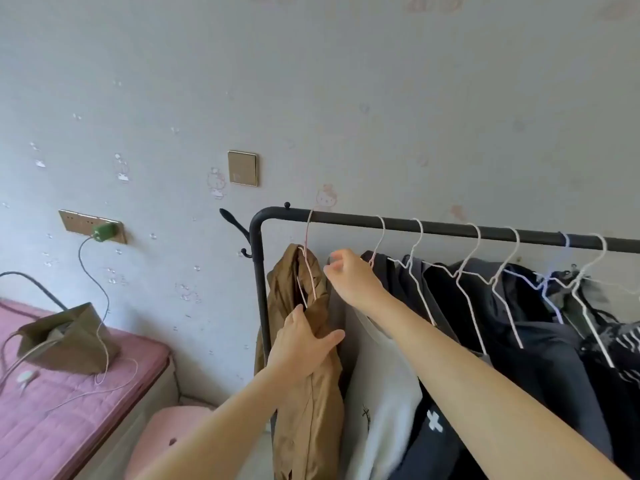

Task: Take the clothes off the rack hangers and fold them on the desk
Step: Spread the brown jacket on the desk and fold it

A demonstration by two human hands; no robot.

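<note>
Your left hand (304, 341) grips the tan jacket (304, 393) just below its collar, fingers curled into the fabric. The jacket hangs at the far left end of the black rack rail (450, 228), long axis straight down, on a pink wire hanger (308, 258).

Your right hand (349, 278) is up beside that hanger, fingers pinched at the neck of the next garment, a white tee (381, 393); can't tell whether it holds fabric or hanger wire.

Key relation: the hanger hook sits on the rail directly above your left hand, just left of your right. The right hand is nearer the hook, so I'd judge it lifts the hook while the left carries the weight.

Risk: the jacket slipping off the thin wire.

Dark clothes (519, 323) on white hangers fill the rail to the right. No bench in view. Nothing folded yet.
</note>
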